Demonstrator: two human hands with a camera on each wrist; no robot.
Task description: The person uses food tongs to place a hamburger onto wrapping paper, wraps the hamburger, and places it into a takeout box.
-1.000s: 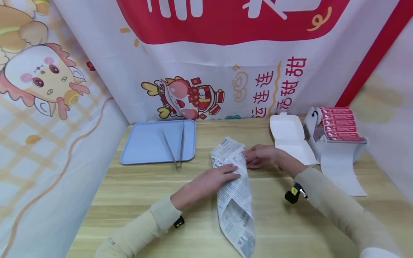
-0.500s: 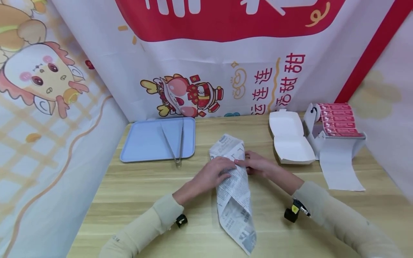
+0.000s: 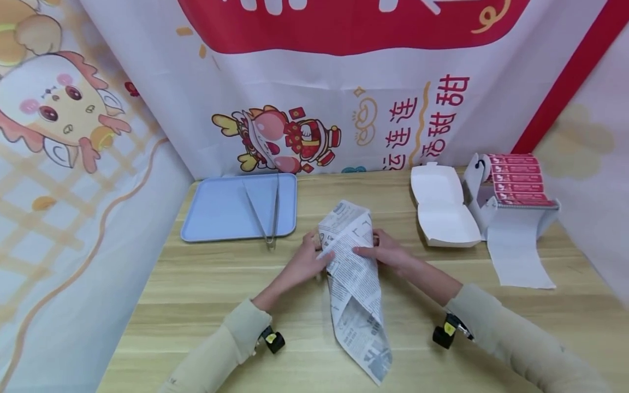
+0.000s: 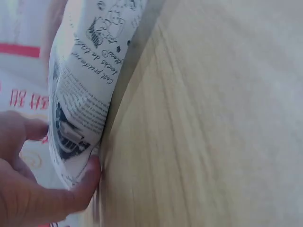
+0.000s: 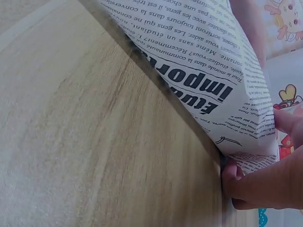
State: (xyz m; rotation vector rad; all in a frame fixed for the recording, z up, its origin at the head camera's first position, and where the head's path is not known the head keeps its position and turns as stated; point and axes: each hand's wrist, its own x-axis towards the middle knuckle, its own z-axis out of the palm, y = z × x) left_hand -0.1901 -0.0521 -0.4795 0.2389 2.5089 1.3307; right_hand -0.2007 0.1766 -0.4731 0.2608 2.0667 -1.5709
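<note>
A sheet of newspaper-print wrapping paper [image 3: 352,273], folded into a long bundle, lies lengthwise on the table before me. Its near end tapers to a loose point, with one flap edge running diagonally. My left hand [image 3: 306,261] grips the bundle's left side, thumb on top and fingers at the edge. On the opposite side my right hand [image 3: 392,253] holds it the same way. In the left wrist view, finger and thumb close around the far end of the printed paper [image 4: 87,80]. The right wrist view shows fingertips tucked at the lower edge of the paper [image 5: 203,61]. Anything inside is hidden.
A blue tray [image 3: 216,213] with metal tongs [image 3: 271,238] lying across it stands back left. At back right are an opened white takeaway box [image 3: 444,218] and a label dispenser [image 3: 518,202] with a red label roll. A printed cloth [image 3: 206,120] hangs behind the wooden table [image 3: 196,305].
My left hand has shifted from the top of the paper to its left edge. The right hand stays at the right edge, its thumb on top. The paper has barely moved.
</note>
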